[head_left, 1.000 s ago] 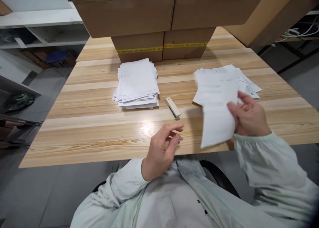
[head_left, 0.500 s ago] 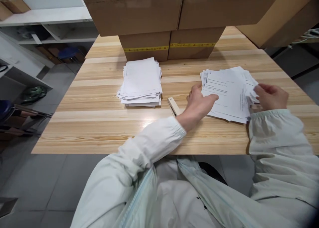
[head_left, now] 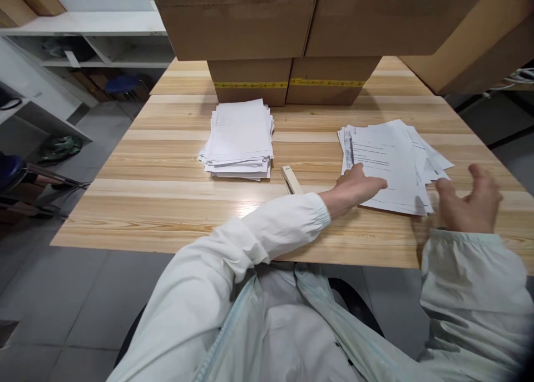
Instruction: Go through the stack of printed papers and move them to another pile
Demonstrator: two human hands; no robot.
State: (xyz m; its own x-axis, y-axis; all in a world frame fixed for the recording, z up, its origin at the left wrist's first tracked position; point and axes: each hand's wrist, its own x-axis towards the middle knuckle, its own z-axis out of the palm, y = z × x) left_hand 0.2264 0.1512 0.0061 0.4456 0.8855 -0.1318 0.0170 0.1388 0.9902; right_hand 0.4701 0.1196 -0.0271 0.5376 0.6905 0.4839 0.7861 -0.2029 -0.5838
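A loose pile of printed papers (head_left: 387,154) lies on the right half of the wooden table, its sheets fanned unevenly to the right. My left hand (head_left: 354,188) is at the pile's near left edge, thumb stretched out over the top sheet and fingers apart; its underside is hidden. Just off the near right corner of the pile, my right hand (head_left: 471,201) is raised, somewhat blurred, with thumb and fingers spread and nothing between them. A beige stapler (head_left: 291,180) lies left of my left hand, partly covered by my sleeve. Farther left sits a thicker stack of papers (head_left: 240,137).
Large cardboard boxes (head_left: 250,20) are stacked at the back of the table (head_left: 137,204). Another cardboard box (head_left: 471,48) stands at the back right. To the left are white shelves (head_left: 100,23) and a blue stool (head_left: 123,84).
My right hand has let go of the sheets at the pile's right side and drawn back toward me, opening. My left hand has slid right, over the pile's near edge. The view has shifted slightly.
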